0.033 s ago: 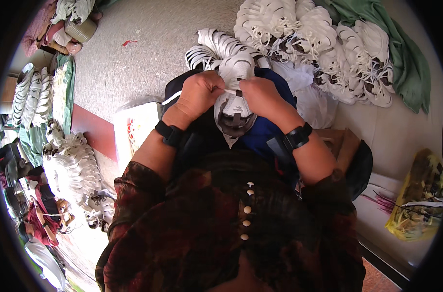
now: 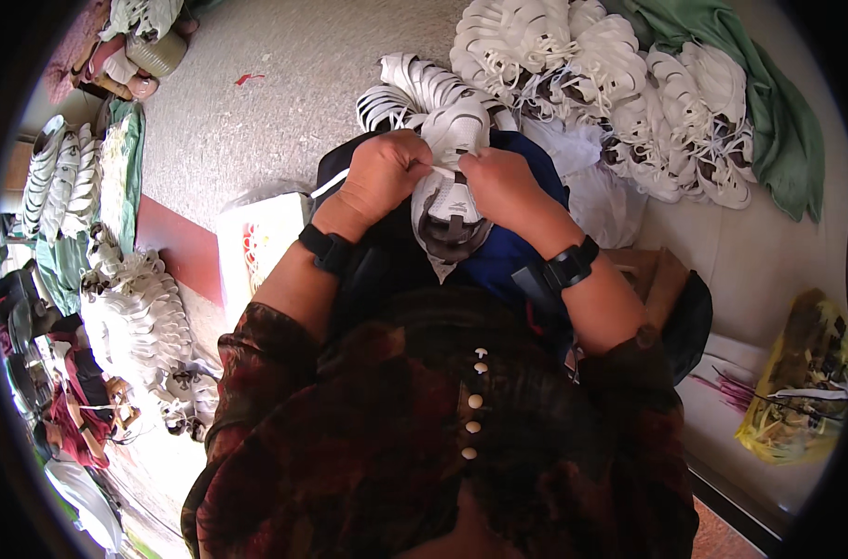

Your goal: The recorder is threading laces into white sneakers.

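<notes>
A white shoe upper with a grey-brown collar lies on my lap, its collar end toward me and its toe end pointing away. Across it runs a white shoelace, stretched between my fingers. My left hand is closed, pinching the lace between thumb and forefinger. A white strand trails out below that hand, to the left. On the other side of the upper, my right hand is closed with its fingertips at the lace's other end, touching the upper; its inner fingers are hidden.
Just beyond my lap lies a row of white uppers. Larger piles of laced uppers lie at the far right beside a green cloth. More stacked uppers are at left. A white bag stands by my left forearm, a yellow bag at right.
</notes>
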Demonstrator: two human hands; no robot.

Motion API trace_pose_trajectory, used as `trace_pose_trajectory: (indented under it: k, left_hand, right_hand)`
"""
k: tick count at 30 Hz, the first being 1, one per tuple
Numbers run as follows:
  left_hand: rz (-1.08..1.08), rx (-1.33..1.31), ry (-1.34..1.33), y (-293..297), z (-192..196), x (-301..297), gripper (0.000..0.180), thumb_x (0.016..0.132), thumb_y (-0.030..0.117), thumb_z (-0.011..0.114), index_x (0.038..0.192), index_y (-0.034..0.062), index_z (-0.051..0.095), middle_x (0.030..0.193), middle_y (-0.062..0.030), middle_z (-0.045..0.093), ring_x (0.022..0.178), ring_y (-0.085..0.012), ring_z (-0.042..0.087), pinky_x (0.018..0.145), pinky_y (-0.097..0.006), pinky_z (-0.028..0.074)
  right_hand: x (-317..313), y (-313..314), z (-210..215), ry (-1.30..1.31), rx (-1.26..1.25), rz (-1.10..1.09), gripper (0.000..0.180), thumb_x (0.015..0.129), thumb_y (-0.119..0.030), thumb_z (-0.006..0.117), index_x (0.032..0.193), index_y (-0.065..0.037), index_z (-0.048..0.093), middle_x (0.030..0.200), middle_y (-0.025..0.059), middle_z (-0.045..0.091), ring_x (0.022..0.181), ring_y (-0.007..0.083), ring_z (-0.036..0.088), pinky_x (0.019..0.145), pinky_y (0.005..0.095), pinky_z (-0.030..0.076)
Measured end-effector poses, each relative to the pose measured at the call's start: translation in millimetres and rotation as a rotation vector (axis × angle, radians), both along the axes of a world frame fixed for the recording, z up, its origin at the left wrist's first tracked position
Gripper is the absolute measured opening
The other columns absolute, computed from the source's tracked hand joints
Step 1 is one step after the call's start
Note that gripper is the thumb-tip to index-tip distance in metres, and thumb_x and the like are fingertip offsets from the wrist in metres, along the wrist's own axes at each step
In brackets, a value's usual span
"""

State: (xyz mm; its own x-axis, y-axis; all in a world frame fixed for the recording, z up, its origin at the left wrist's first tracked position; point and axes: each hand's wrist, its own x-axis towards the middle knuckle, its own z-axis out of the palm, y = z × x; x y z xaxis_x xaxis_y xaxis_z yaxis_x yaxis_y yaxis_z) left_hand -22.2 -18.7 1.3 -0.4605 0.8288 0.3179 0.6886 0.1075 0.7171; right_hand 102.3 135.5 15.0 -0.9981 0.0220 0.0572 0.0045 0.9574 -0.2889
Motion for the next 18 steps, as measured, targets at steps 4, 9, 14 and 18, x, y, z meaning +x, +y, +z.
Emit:
trace_pose_trajectory:
  k: [4,9,14,18]
  left_hand:
    - [-0.024,0.034,0.173,14,6,-9,0.011,0.065,0.004,0.067,0.07,0.0069,0.057,0.07,-0.0057,0.057,0.067,-0.0262,0.059,0.059,-0.033,0.047]
    - [-0.12,0.052,0.358,10,7,-14,0.012,0.065,0.006,0.066,0.07,0.0086,0.056,0.071,-0.0038,0.055,0.069,-0.0252,0.058,0.058,-0.034,0.048]
    - [-0.129,0.099,0.397,-4,-8,-12,0.011,0.065,0.006,0.065,0.069,0.0082,0.055,0.071,-0.0037,0.053,0.07,-0.0242,0.058,0.058,-0.034,0.048]
    - [-0.033,0.145,0.439,2,-4,-11,0.01,0.063,0.005,0.063,0.068,0.0081,0.054,0.069,-0.0043,0.052,0.068,-0.0242,0.057,0.057,-0.034,0.048]
  right_hand:
    - [5,-8,0,0.088,0.148,-0.033,0.01,0.068,-0.005,0.056,0.076,-0.002,0.051,0.067,0.0154,0.055,0.065,0.0339,0.057,0.056,0.0413,0.047]
    - [9,-12,-13,0.179,0.068,-0.238,0.012,0.069,-0.004,0.055,0.079,-0.002,0.05,0.065,0.0143,0.055,0.061,0.0345,0.056,0.055,0.042,0.046]
    - [6,0,-7,0.145,-0.063,-0.067,0.012,0.07,-0.004,0.054,0.081,-0.003,0.049,0.064,0.0154,0.054,0.062,0.0349,0.056,0.054,0.0437,0.044]
    - [5,-12,-7,0.065,0.133,-0.145,0.012,0.07,-0.004,0.053,0.081,-0.004,0.049,0.065,0.0162,0.054,0.063,0.035,0.056,0.054,0.0444,0.043]
